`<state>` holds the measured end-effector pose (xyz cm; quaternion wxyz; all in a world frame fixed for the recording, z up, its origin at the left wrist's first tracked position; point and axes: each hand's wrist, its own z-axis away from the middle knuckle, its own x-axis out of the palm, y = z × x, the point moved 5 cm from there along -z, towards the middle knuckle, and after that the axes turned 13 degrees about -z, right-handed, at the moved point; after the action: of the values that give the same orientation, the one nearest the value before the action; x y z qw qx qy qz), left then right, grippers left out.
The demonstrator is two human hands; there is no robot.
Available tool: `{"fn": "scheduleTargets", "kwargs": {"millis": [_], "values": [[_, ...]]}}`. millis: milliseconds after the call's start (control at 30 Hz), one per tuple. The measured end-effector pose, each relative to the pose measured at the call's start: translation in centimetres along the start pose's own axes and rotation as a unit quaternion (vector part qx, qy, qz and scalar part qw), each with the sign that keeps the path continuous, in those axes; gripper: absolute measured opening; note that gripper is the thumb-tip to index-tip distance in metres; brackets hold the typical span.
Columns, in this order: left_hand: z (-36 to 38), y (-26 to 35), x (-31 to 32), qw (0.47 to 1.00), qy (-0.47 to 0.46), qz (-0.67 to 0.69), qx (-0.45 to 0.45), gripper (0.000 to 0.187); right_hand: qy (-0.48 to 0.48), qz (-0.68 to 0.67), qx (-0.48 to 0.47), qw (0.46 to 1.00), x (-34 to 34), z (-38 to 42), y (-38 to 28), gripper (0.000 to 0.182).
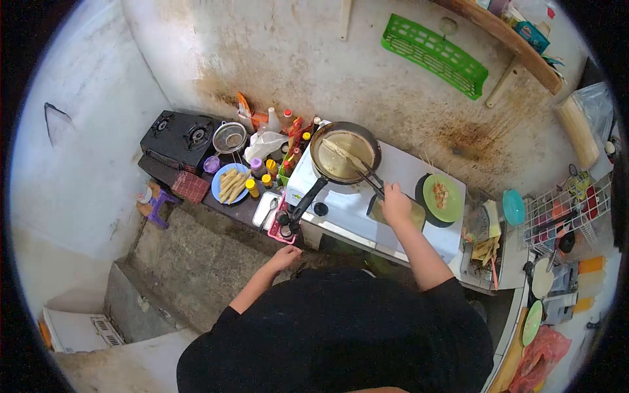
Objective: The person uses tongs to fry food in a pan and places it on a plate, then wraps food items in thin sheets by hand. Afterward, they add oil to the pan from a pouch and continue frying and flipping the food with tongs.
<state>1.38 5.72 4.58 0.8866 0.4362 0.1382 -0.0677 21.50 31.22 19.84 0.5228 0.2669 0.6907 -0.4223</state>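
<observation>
My right hand [396, 206] is closed around dark tongs [372, 183], whose tips reach into the frying pan [377, 154] on the white stove [354, 209]. At the tongs' tips, a pale, long strip of food [341, 152] lies in the yellowish oil. The pan's black handle [309, 200] points down and left. My left hand [285, 257] hangs with curled fingers below the handle's end, beside the pink basket [280, 237] of small jars, with nothing visible in it. On the stove's right burner, a green plate [449, 208] carries skewered pieces of food [441, 194].
A blue plate [217, 190] of pale rolls stands left among yellow-capped bottles [252, 186] and a white tray [263, 208]. Farther left are a black two-burner stove [171, 141] and a strainer [230, 137]. A wire dish rack [557, 219] stands right; a green rack [436, 57] hangs on the wall.
</observation>
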Motion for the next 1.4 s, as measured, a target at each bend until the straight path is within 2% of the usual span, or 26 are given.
{"fn": "scheduleTargets", "kwargs": {"millis": [100, 233, 433, 533, 600, 900, 1000, 1100, 1200, 1400], "values": [[-0.6, -0.4, 0.3, 1.0, 0.006, 0.009, 0.004, 0.023, -0.002, -0.005, 0.015, 1.0, -0.6, 0.0, 0.2, 0.053], [-1.3, -1.1, 0.8, 0.998, -0.005, 0.064, 0.019, 0.023, 0.031, -0.085, 0.029, 0.995, -2.1, 0.6, 0.5, 0.051], [-1.7, -1.2, 1.0, 0.999, 0.006, 0.019, 0.032, 0.021, 0.039, -0.128, 0.066, 0.989, -2.0, 0.4, 2.0, 0.046], [-0.5, 0.3, 0.7, 0.999, -0.003, 0.049, -0.019, 0.021, 0.047, -0.138, 0.077, 0.986, -2.0, 0.5, 2.2, 0.046], [-1.3, -0.3, 0.7, 0.998, -0.002, 0.063, -0.001, 0.021, 0.054, -0.145, 0.087, 0.984, -1.9, 0.8, 2.2, 0.046], [-2.5, -0.6, 0.0, 0.999, 0.003, 0.036, 0.015, 0.024, 0.022, -0.09, 0.044, 0.995, -0.8, 1.2, 0.5, 0.043], [-2.3, 0.0, 0.0, 1.0, 0.004, 0.029, 0.007, 0.026, 0.008, -0.083, 0.043, 0.996, 0.1, 0.1, -0.2, 0.047], [-2.0, 0.4, 0.0, 1.0, -0.01, -0.01, 0.001, 0.028, 0.024, -0.049, -0.011, 0.998, 1.6, -2.0, -1.9, 0.041], [-2.2, 0.1, 0.2, 1.0, -0.022, 0.005, -0.004, 0.028, 0.057, -0.014, -0.002, 0.998, 2.6, -4.2, -4.3, 0.034], [-1.8, -0.7, -0.1, 1.0, 0.003, 0.008, -0.004, 0.029, 0.136, 0.076, -0.154, 0.976, 4.6, -4.8, -6.9, 0.031]]}}
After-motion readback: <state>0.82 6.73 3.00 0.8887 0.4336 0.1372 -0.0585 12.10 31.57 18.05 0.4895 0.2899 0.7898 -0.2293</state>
